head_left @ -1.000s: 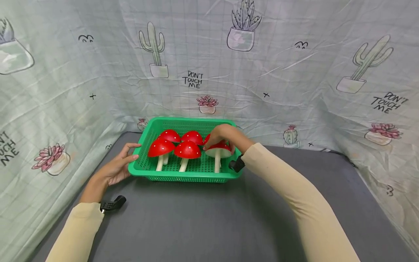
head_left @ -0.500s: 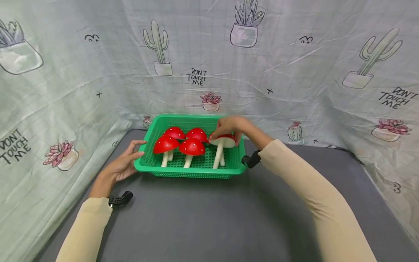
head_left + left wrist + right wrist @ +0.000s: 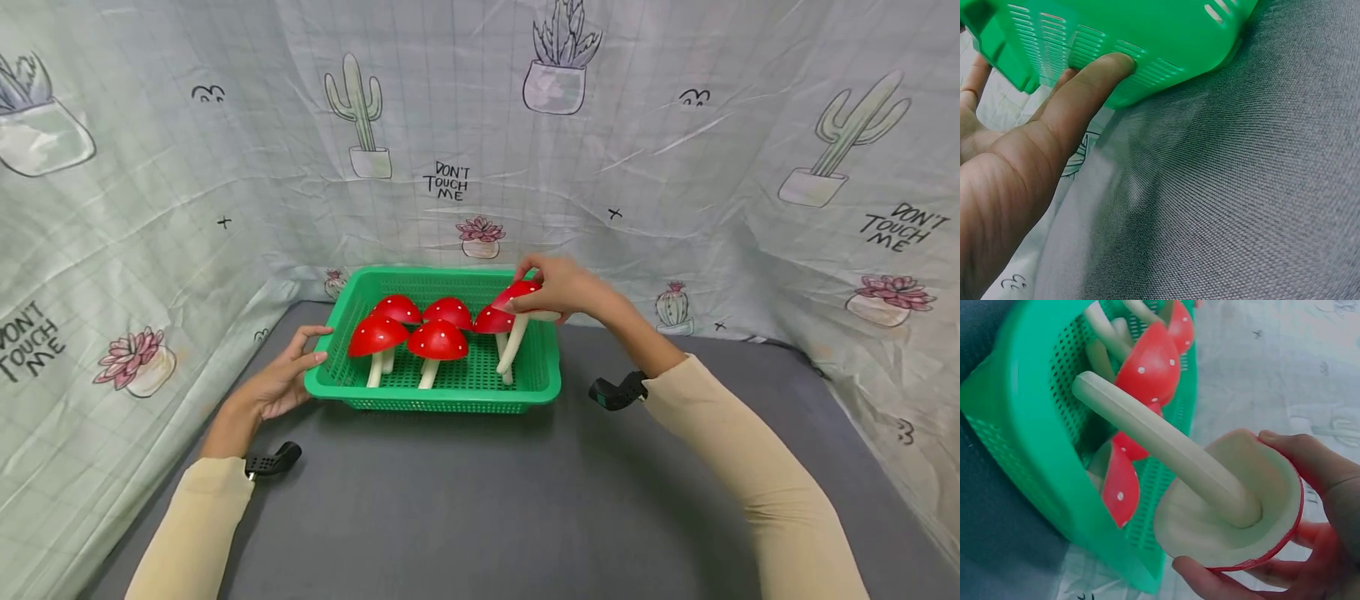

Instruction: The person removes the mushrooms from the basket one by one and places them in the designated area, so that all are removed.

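My right hand (image 3: 566, 287) holds a toy mushroom (image 3: 514, 342) by its red cap, over the right end of a green basket (image 3: 427, 397). Its pale stem slants down and left in the head view. In the right wrist view, fingertips pinch the cap's edge, with the white underside and stem (image 3: 1166, 447) facing the camera. Several more red mushrooms with white dots stand in the basket, among them a front-middle one (image 3: 438, 340) and one behind the held mushroom (image 3: 489, 320). My left hand (image 3: 281, 375) touches the basket's left end; one extended finger (image 3: 1094, 84) presses its slotted wall.
The basket stands on a grey cloth-covered table (image 3: 465, 500), close to the back curtain (image 3: 615, 150). Printed curtains also hang at the left and right sides. A black wrist camera (image 3: 618, 392) sits on each forearm.
My right hand has lifted the mushroom up and to the right, tilting its stem leftward. Another mushroom behind it now shows more. My left hand keeps its place at the basket's left end.
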`<state>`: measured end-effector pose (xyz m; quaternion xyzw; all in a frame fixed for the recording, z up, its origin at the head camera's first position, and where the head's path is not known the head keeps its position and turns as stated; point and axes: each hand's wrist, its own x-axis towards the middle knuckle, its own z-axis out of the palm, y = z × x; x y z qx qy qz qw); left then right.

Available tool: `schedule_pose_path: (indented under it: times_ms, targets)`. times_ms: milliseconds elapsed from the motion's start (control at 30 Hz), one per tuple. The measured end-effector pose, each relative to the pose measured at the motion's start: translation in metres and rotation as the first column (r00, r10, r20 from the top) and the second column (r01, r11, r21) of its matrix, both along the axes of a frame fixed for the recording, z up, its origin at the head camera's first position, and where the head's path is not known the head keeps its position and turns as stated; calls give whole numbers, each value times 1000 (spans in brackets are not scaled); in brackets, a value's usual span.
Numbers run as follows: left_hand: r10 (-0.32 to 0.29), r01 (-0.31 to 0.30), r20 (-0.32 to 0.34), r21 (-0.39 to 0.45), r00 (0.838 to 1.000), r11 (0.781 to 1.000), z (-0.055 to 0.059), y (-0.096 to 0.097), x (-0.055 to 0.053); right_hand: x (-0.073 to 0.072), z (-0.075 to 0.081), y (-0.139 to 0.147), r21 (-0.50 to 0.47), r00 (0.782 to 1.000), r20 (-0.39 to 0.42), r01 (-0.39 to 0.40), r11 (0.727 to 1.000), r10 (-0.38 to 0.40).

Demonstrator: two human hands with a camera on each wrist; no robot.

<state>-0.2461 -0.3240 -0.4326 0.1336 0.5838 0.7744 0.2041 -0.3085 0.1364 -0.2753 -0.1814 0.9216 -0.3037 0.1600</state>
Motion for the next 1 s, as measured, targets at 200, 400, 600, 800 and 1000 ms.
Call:
schedule_pose_path:
  times_ms: [200,400,600,800,1000]
  targets:
    - [3,-3,9,10,1000,1000,2,1,-1,14,2,28,-114,997,-76,21,993,-30]
    - [-6,5,15,45,1000,999,3,1,0,30,-1,46,-150,989,-132,50,987,-70]
    - [2,-3,21,47,1000,999,3,0,1,42,-8,60,-173,973,-217,45,984,-82]
    - [1,-2,21,42,1000,999,2,1,1,51,-17,70,-214,952,-275,73,974,-132]
    - [-6,5,16,53,1000,999,2,1,1,58,-20,80,-275,943,-293,73,959,-156]
